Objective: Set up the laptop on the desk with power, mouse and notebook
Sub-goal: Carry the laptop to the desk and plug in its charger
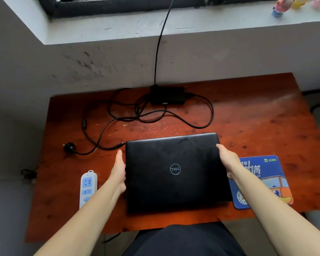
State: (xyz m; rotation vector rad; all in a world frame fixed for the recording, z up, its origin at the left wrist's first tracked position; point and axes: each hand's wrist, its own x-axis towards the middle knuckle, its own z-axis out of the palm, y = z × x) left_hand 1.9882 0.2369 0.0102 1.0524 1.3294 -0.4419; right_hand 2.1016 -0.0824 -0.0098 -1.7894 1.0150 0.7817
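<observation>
Black laptop (pixel 174 189) touches flat left hand (pixel 118 172), right hand (pixel 228 160).

One wide-angle camera, worn on the head, looks forward and steeply down from close above the left hand (pixel 118 170) and right hand (pixel 227 160); forearms enter from the bottom edge, desk (pixel 257 117) beneath the hands, windowsill (pixel 192 24) far beyond them.

The laptop (pixel 174 172) lies at the near middle of the desk (pixel 266 117); from it, the power brick (pixel 167 96) sits at 12 o'clock by the wall; the plug (pixel 69 147) at 10; the power strip (pixel 88 187) at 8; the mouse pad (pixel 266 182) just beside at 3; the left hand (pixel 119 170) lies against its 9 o'clock edge, the right hand (pixel 227 159) on its 3 o'clock edge.
</observation>
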